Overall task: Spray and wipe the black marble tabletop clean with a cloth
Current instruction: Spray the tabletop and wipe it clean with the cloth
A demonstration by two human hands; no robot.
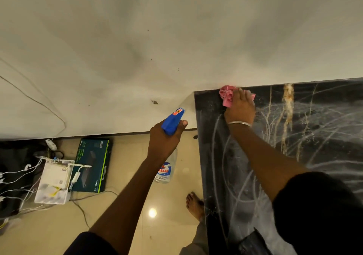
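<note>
Where the black marble desk (294, 146) with gold and white veins meets the pale wall (157, 38), a crumpled pink cloth (227, 95) is pressed onto its far left corner by the right hand (240, 109). The grip of that hand is closed over the cloth, part of which sticks out to the left of the fingers and a little to their right. A thin metal bangle (239, 123) is worn at the right wrist. Pale curved wipe streaks are seen across the desk's near left part. Off the desk's left edge, above the glossy beige floor (137, 205), a clear plastic spray bottle with a blue trigger head (172, 123) is held by the left hand (165, 140), whose grip is closed around the bottle's neck, the thumb lying beside the head. The nozzle is pointed toward the wall. A bare foot (194, 205) is seen on the floor just beside the desk. Farther left, a dark green box (92, 164), a white device (54, 182) and white cables lie on the floor.
</note>
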